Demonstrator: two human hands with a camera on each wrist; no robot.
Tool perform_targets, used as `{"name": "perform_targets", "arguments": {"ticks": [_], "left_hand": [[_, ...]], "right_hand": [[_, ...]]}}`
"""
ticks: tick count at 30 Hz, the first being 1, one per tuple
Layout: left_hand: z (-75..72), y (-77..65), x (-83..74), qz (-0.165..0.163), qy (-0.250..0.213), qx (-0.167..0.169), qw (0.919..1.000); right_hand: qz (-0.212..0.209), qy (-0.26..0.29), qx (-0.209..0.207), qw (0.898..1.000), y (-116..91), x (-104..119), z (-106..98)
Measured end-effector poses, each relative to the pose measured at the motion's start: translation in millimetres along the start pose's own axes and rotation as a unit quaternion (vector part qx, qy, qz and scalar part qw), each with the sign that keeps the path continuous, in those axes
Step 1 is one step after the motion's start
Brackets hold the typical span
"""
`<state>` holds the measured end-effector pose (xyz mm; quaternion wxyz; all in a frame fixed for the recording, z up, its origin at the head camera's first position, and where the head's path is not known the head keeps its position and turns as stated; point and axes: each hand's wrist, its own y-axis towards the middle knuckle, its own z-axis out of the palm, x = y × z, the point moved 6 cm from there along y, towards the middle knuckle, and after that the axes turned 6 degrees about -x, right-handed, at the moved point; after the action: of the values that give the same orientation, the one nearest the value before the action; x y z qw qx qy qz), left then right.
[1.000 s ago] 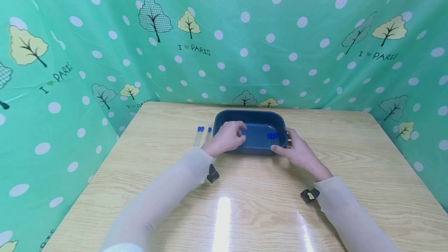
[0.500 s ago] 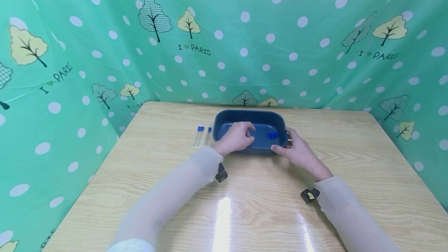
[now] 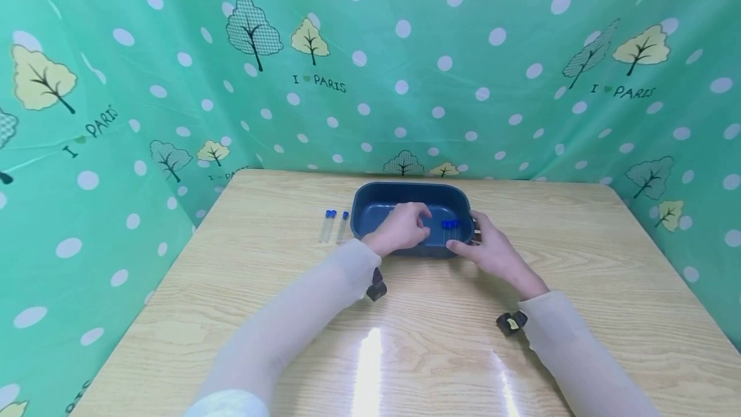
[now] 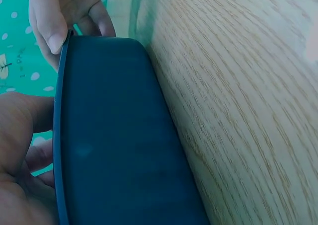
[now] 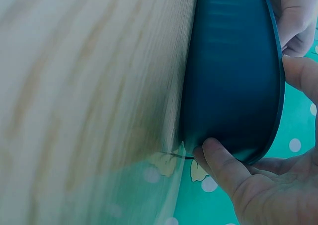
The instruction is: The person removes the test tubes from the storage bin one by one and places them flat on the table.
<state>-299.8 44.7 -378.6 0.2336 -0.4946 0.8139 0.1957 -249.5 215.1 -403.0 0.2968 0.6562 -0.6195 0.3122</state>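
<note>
A dark blue plastic bin (image 3: 382,250) stands on the table, open side up. Inside its right end, several clear test tubes with blue caps (image 3: 450,224) lie side by side. My left hand (image 3: 403,225) is over the bin's middle, its fingers and thumb bent inward; the left wrist view hides the fingertips behind the rim (image 4: 59,135), and I cannot tell whether they hold anything. At the right end my right hand (image 3: 492,246) grips the bin, thumb at the front rim, fingers around the end wall (image 5: 238,96).
Left of the bin, three more blue-capped test tubes (image 3: 330,227) lie on the wood-grain table (image 3: 440,340). A green dotted curtain (image 3: 370,101) hangs behind and to the sides.
My left hand has moved to the right across the bin, nearer the tubes inside it. The right hand stays at the bin's right end.
</note>
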Motion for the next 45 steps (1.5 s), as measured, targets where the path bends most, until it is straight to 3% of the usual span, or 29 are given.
{"name": "perform_targets", "arguments": {"ticks": [25, 32, 45], "left_hand": [[17.5, 16.7, -2.3, -0.018, 0.0, 0.014, 0.9997], [20.7, 22.6, -4.6, -0.009, -0.004, 0.013, 0.9999], [29.1, 31.7, -5.1, -0.033, -0.004, 0.016, 0.9993]], "right_hand": [[-0.001, 0.004, 0.003, 1.0, 1.3, -0.8, 1.1], [-0.004, 0.001, 0.002, 1.0, 2.0, -1.7, 1.2], [-0.002, -0.009, 0.001, 1.0, 2.6, -3.1, 0.5]]}}
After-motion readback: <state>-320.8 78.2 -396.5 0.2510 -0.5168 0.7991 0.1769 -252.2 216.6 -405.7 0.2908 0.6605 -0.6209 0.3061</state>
